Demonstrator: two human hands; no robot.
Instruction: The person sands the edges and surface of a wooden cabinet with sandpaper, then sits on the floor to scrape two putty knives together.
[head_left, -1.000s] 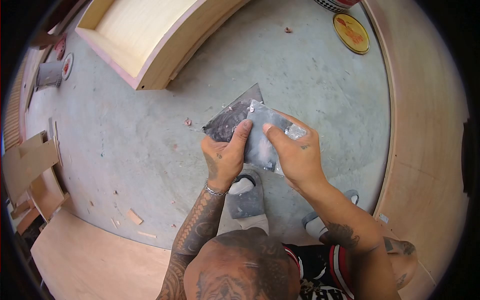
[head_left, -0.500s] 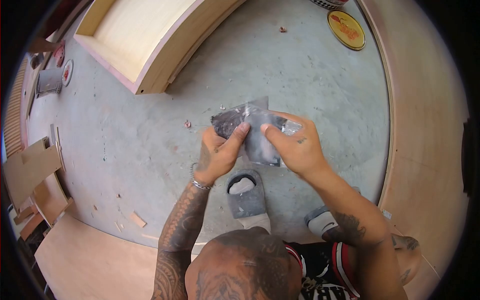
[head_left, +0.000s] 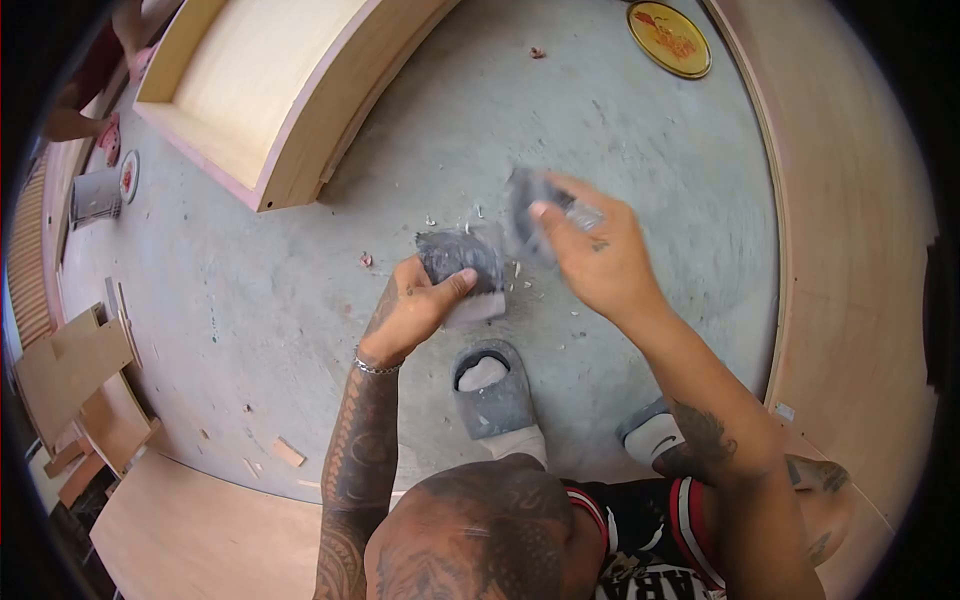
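My left hand (head_left: 428, 303) is closed on a flat dark putty scraper (head_left: 462, 262), its thumb pressed on the face. Pale smears cover that piece, and its lower edge looks greyish white. To the right and a little farther forward, my right hand (head_left: 600, 240) grips a second flat dark putty scraper (head_left: 527, 205), blurred by motion. A gap separates the two pieces. Small white flakes (head_left: 517, 270) show between and around them, over the grey floor. Just below my left hand is my foot in a grey slide sandal (head_left: 492, 400).
A curved wooden panel frame (head_left: 300, 130) stands at the upper left. A yellow round lid (head_left: 670, 40) lies at the top right. Wood offcuts (head_left: 75, 365) are stacked at left, near a grey bucket (head_left: 95, 200). Another person's legs (head_left: 75, 120) show at the upper left edge.
The two scrapers, overlapping before, have come apart. My right hand has swung its piece up and forward; my left has shifted slightly left and down. More white flakes show near them.
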